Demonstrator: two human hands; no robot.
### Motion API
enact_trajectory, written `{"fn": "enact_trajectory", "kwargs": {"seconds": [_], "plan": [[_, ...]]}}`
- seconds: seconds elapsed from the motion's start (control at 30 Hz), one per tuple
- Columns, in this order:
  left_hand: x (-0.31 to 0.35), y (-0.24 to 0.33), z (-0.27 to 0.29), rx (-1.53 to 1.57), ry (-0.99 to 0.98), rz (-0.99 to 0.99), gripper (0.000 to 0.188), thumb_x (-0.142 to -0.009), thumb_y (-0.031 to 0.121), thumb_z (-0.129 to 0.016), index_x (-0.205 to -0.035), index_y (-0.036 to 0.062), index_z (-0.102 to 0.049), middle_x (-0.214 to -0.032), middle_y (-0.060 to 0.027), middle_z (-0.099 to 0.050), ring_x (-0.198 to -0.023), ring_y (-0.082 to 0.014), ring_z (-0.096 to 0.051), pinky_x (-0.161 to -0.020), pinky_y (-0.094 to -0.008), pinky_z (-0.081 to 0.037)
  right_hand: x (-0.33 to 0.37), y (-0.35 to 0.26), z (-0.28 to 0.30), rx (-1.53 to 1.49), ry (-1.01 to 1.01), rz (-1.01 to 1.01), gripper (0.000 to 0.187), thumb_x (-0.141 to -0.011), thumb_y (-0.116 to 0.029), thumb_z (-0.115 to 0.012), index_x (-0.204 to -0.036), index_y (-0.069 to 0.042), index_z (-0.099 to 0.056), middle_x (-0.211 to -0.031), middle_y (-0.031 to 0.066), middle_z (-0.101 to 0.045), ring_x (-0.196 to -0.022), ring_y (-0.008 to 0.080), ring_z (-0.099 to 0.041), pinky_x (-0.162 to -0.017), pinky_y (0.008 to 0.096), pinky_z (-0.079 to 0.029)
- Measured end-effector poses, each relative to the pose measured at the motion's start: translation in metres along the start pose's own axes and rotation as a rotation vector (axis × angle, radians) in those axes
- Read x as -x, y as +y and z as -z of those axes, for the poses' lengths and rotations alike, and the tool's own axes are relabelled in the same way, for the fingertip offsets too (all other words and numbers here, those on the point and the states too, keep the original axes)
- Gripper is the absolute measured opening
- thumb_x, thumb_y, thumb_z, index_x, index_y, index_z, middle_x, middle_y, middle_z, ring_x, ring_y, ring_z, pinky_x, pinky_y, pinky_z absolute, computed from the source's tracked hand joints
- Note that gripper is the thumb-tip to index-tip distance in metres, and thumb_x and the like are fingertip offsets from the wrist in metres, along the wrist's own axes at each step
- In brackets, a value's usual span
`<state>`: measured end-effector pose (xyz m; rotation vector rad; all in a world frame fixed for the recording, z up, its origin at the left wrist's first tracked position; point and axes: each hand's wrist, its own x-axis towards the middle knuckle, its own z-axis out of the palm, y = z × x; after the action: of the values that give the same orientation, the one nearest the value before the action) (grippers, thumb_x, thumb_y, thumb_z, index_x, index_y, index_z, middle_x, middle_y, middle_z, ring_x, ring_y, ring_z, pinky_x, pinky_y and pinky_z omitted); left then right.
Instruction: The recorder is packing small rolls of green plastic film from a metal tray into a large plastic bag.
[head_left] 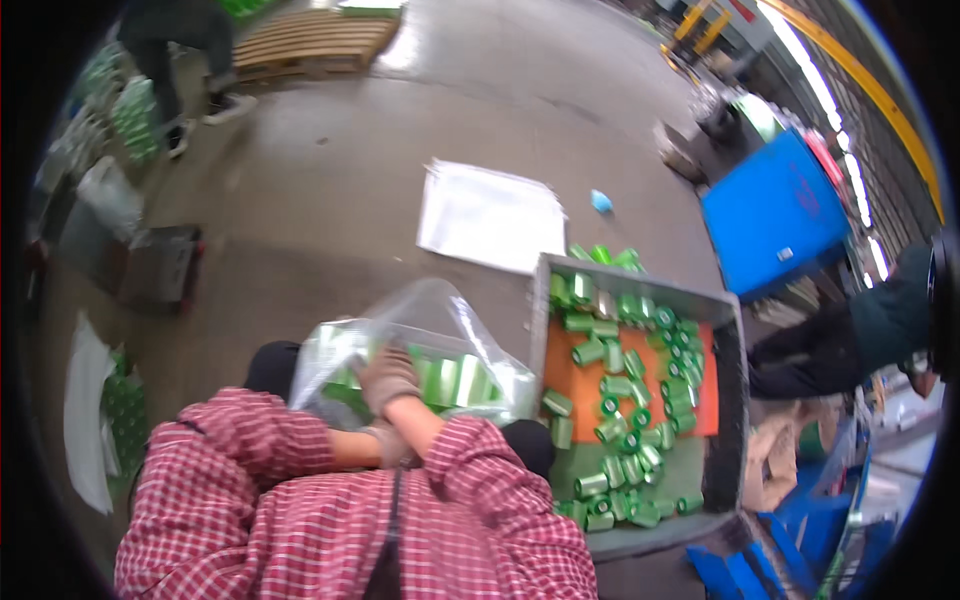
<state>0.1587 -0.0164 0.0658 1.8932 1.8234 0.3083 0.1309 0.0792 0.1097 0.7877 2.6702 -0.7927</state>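
A clear plastic bag (450, 330) filled with small green cylinders rests on my lap. My right hand (388, 378), in a brown-grey glove, presses on the front of the bag with curled fingers gripping the plastic. My left hand (384, 444), also gloved, lies under my right forearm at the bag's lower edge and is mostly hidden. Both sleeves are red plaid. Just right of the bag stands a grey metal tray (640, 282) with an orange and green floor, holding several loose green cylinders (625, 430).
A white sheet (490, 215) lies on the concrete floor ahead, a small blue object (600, 201) beside it. A blue bin (775, 210) stands far right, a wooden pallet (310, 40) at the back. One person (170, 45) stands far left, another (860, 335) crouches right. A grey box (160, 265) sits left.
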Motion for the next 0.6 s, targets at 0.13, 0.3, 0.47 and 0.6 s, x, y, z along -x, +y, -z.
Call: {"fn": "enact_trajectory", "kwargs": {"seconds": [0.13, 0.3, 0.47, 0.6], "plan": [[0.011, 0.029, 0.120, 0.611, -0.034, 0.387, 0.037, -0.078, 0.018, -0.059, -0.112, 0.0037, -0.056, -0.112, -0.0146, -0.057, -0.106, -0.0249, -0.053, -0.091, -0.0353, -0.040, 0.014, 0.041, 0.047, 0.025, 0.174, 0.336, 0.056, -0.086, -0.046, -0.044, -0.098, 0.007, -0.053, -0.079, 0.0220, -0.062, -0.071, 0.0349, -0.061, -0.069, 0.0403, -0.049], [-0.011, 0.023, 0.202, 0.861, 0.599, 0.470, 0.022, -0.085, 0.008, -0.046, -0.100, -0.0038, -0.058, -0.078, -0.0056, -0.058, -0.069, -0.0107, -0.053, -0.067, -0.0237, -0.045, -0.003, 0.311, 0.137, -0.498, 0.721, -0.220, 0.025, -0.081, -0.022, -0.059, -0.101, -0.007, -0.059, -0.092, 0.0121, -0.063, -0.083, 0.0253, -0.061, -0.078, 0.0329, -0.048], [-0.132, 0.029, 0.232, 0.721, 0.451, 0.322, 0.028, -0.084, 0.011, -0.050, -0.107, -0.0043, -0.056, -0.096, -0.0111, -0.059, -0.088, -0.0168, -0.056, -0.080, -0.0272, -0.044, -0.019, 0.459, -0.029, 0.044, 0.006, -0.526, 0.056, -0.074, -0.025, -0.065, -0.124, -0.011, -0.043, -0.128, 0.0140, -0.044, -0.116, 0.0348, -0.043, -0.096, 0.0384, -0.037], [-0.247, 0.023, 0.205, 0.657, 0.039, 0.290, 0.063, -0.076, 0.030, -0.064, -0.125, -0.0017, -0.041, -0.121, -0.0231, -0.049, -0.116, -0.0315, -0.046, -0.098, -0.0371, -0.037, -0.030, 0.454, -0.016, -0.125, 0.014, -0.632, 0.070, -0.069, -0.027, -0.070, -0.128, -0.011, -0.036, -0.124, 0.0155, -0.046, -0.114, 0.0363, -0.044, -0.095, 0.0415, -0.038]]}}
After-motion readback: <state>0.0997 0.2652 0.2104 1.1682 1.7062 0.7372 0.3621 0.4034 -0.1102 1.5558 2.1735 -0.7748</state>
